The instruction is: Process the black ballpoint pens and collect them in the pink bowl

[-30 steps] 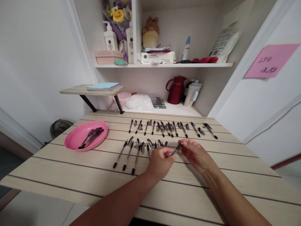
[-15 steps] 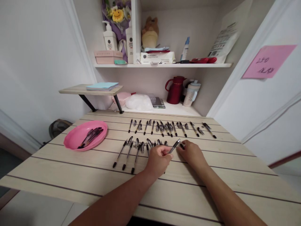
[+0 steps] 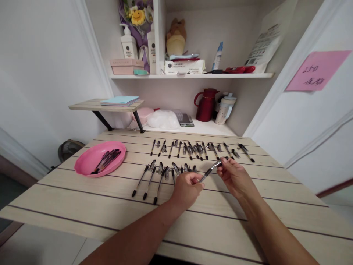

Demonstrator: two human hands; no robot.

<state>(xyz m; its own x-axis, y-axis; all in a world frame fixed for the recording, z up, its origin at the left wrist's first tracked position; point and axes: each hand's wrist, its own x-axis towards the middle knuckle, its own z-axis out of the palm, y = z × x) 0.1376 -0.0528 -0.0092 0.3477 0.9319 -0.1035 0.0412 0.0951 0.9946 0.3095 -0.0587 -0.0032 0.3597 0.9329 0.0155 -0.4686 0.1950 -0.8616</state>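
My left hand (image 3: 187, 188) is closed round the rear of a black pen (image 3: 209, 172), which slants up to the right above the table. My right hand (image 3: 234, 173) pinches a clear and black pen cap (image 3: 220, 162) at the pen's tip end. Cap and tip meet; how far the cap sits over the tip I cannot tell. Left of my hands lies a row of uncapped pens (image 3: 149, 183), with loose caps (image 3: 160, 168) by their tips. My left hand hides part of this row. Farther back is a second row of pens and caps (image 3: 195, 150).
A pink plate (image 3: 82, 170) with several capped pens (image 3: 108, 160) stands at the table's left. Behind it a small raised shelf (image 3: 91, 105) carries blue paper (image 3: 120, 101). A red jug (image 3: 205, 106) and a pale bottle (image 3: 225, 109) stand at the back of the slatted table (image 3: 110, 206).
My right hand has lifted a cap off the table and brought it to the pen's tip. The pen in my left hand has tilted lower, toward the right.
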